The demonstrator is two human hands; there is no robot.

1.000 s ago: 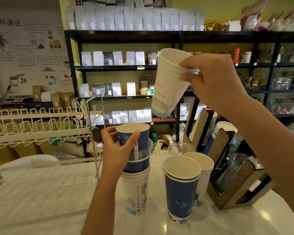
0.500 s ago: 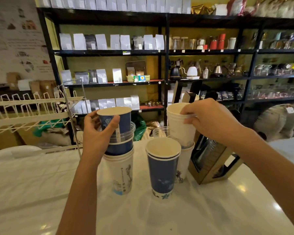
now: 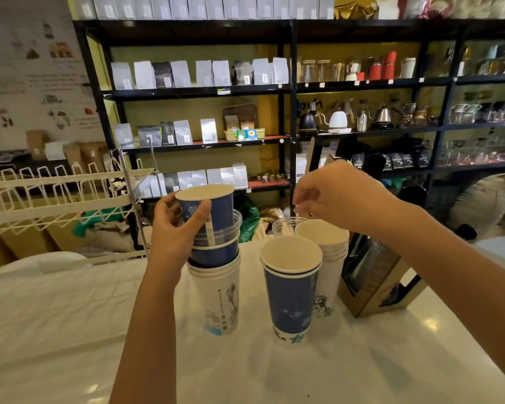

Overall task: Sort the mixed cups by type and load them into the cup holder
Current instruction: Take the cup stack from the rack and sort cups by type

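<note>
A mixed stack stands on the counter: a white printed paper cup (image 3: 219, 298) at the bottom, then blue and clear plastic cups, with a small blue cup (image 3: 216, 208) on top. My left hand (image 3: 175, 228) grips that top blue cup. To the right stand a tall blue cup stack (image 3: 290, 301) and a white cup stack (image 3: 330, 258), with a clear cup (image 3: 283, 225) behind. My right hand (image 3: 336, 196) hovers just above the white stack, fingers loosely curled and holding nothing. The wooden cup holder (image 3: 370, 284) sits at the right.
A white wire rack (image 3: 56, 199) stands at the left on the white counter (image 3: 70, 330). Black shelves (image 3: 289, 88) with bags, kettles and jars fill the background.
My right hand brought the white cups down onto the white stack, let go and lifted slightly. My left hand stayed on the top blue cup.
</note>
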